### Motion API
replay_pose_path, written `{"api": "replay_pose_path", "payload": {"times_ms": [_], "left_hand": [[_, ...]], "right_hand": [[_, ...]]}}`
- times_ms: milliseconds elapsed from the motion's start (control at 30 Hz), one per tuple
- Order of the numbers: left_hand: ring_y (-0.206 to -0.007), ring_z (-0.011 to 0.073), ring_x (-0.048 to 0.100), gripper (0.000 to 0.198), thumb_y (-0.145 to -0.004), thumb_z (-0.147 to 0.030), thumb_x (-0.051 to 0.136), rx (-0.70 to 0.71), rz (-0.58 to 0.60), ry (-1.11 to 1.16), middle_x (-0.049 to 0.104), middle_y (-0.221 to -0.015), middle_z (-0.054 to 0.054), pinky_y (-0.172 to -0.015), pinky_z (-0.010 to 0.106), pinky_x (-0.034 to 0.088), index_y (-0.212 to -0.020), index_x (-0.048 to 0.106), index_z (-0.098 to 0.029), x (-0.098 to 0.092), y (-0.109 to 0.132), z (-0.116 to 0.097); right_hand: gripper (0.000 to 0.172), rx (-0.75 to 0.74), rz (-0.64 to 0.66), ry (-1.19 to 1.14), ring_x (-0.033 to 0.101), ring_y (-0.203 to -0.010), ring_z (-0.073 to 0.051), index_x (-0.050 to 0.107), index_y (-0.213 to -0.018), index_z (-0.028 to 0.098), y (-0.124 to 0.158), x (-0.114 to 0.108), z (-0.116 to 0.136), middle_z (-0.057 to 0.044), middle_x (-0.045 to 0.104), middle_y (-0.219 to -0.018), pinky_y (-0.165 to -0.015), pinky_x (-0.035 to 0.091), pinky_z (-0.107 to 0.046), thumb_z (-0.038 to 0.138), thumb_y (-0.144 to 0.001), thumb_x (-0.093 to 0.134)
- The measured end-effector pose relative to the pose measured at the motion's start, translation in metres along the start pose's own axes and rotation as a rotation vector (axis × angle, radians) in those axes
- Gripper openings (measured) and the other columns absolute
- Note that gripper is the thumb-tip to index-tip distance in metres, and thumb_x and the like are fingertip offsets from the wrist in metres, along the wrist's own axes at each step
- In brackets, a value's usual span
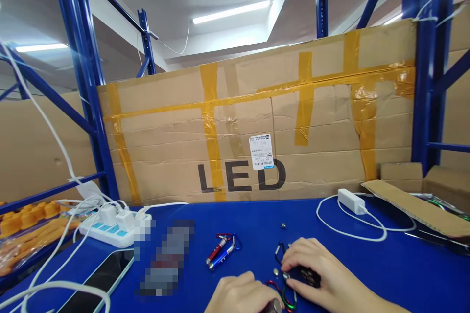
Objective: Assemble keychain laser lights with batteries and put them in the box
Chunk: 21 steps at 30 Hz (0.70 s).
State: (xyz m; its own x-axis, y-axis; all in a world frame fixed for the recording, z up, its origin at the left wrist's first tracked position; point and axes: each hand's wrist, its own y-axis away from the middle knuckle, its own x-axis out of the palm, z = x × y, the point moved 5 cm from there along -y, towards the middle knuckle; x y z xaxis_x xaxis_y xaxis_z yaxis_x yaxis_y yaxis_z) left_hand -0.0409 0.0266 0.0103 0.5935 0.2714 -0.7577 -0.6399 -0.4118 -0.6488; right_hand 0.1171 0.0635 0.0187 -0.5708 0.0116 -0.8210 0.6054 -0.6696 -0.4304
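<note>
My left hand (240, 296) is at the bottom edge, fingers curled around a small flashlight (273, 305) whose dark, round end pokes out. Right of it, my right hand (316, 266) pinches a small silver button-like piece (286, 276) between thumb and fingertips. Beneath my right palm lies a dark object (310, 276), mostly covered, and a black carabiner (279, 252) shows beside the fingers. Between my hands are red and green carabiners (288, 298). Another silver piece (275, 272) rests by my right fingertips. Farther left lie a red flashlight (216, 250) and a blue flashlight (221, 257), with carabiners.
A phone (106, 279) and a white power strip (110, 230) with cables are at left, near a pixelated patch. At right are a white adapter (351, 201) with its cord and an open carton (422, 205). A taped cardboard panel (165, 156) stands behind the blue table.
</note>
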Motion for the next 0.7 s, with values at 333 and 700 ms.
{"api": "replay_pose_path", "payload": {"times_ms": [333, 700], "left_hand": [[-0.054, 0.0137, 0.056, 0.027, -0.094, -0.030, 0.038, -0.128, 0.079, 0.002, 0.063, -0.061, 0.000, -0.050, 0.022, 0.038, -0.073, 0.053, -0.019, -0.019, -0.010, -0.014], [-0.060, 0.0164, 0.052, 0.026, -0.094, -0.025, 0.024, -0.340, 0.145, 0.034, 0.057, -0.069, 0.001, -0.056, 0.026, 0.037, -0.075, 0.041, -0.021, -0.011, -0.009, -0.009]], "right_hand": [[0.009, 0.005, -0.001, -0.005, 0.063, -0.079, -0.018, 0.067, -0.088, 0.024, 0.005, 0.002, 0.001, -0.002, 0.070, -0.085, -0.077, 0.047, -0.034, 0.026, -0.081, 0.062], [0.019, 0.033, -0.220, -0.253, 0.060, -0.067, -0.014, 0.070, -0.089, 0.020, 0.004, -0.016, 0.013, -0.004, 0.065, -0.079, -0.061, 0.051, -0.025, 0.035, -0.085, 0.058]]}}
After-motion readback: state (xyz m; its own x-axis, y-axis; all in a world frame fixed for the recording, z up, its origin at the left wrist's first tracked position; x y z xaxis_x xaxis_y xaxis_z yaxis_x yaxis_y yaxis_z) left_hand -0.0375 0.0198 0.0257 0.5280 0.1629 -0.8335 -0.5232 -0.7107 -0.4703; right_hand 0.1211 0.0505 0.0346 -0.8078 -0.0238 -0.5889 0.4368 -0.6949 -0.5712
